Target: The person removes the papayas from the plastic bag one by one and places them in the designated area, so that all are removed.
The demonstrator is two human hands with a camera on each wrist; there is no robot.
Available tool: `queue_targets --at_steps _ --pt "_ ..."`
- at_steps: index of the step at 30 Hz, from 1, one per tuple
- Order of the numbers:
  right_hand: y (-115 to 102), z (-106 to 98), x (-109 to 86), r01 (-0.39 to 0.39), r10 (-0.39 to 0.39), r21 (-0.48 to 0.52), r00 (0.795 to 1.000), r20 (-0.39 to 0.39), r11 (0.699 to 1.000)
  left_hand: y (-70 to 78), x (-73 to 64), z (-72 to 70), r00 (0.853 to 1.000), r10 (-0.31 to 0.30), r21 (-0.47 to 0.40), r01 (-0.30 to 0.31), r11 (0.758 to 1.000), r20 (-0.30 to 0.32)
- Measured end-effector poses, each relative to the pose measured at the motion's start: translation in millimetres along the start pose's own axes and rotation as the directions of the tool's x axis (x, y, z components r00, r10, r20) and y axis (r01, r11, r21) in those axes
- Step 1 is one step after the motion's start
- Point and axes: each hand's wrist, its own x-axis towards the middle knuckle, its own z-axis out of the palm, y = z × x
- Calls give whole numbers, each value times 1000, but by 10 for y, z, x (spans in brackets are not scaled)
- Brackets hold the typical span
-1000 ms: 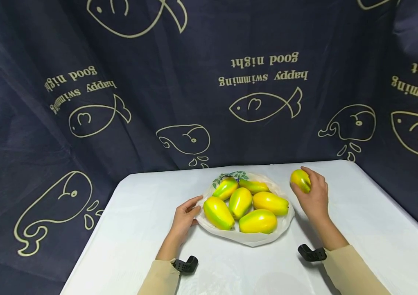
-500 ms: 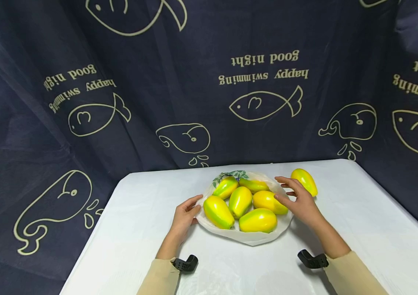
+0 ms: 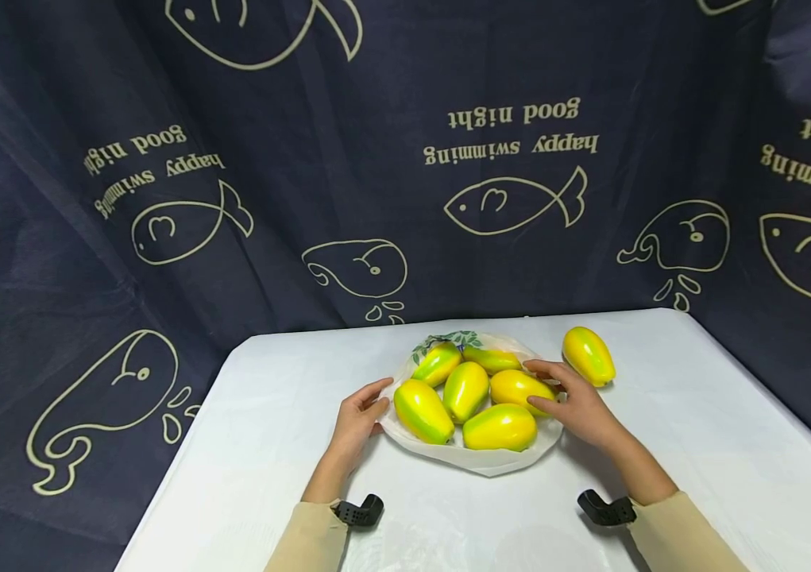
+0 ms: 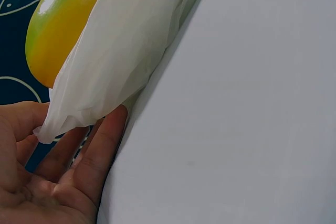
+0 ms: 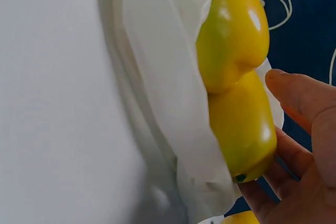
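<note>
Several yellow-green papayas [image 3: 466, 392] lie in a white plastic bag [image 3: 488, 465] with its mouth spread wide. At its left rim, my left hand [image 3: 357, 425] pinches the bag's edge between thumb and fingers; the left wrist view shows the folded plastic [image 4: 79, 119] there. My right hand [image 3: 580, 405] is at the right rim, thumb and fingers spread around the rightmost papaya [image 3: 512, 388]. In the right wrist view the thumb stands beside this papaya [image 5: 244, 135], with fingers behind it. Whether they press on it is unclear. One papaya [image 3: 588, 357] lies outside the bag, behind my right hand.
A white-covered table [image 3: 255, 469] carries everything. Behind it hangs a dark blue curtain [image 3: 348, 191] with fish drawings and lettering, close to the table's back edge. Black wrist cameras [image 3: 360, 512] sit on both wrists.
My right hand has let go of one papaya on the table at the right. It has moved left to the bag, whose right rim shifts slightly inward. My left hand stays put.
</note>
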Motion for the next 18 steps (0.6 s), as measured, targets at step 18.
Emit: queue_targets --at_steps 18 --pt "85 33 -38 -13 13 0 998 55 1000 -101 54 5 1000 3 5 -3 1000 -22"
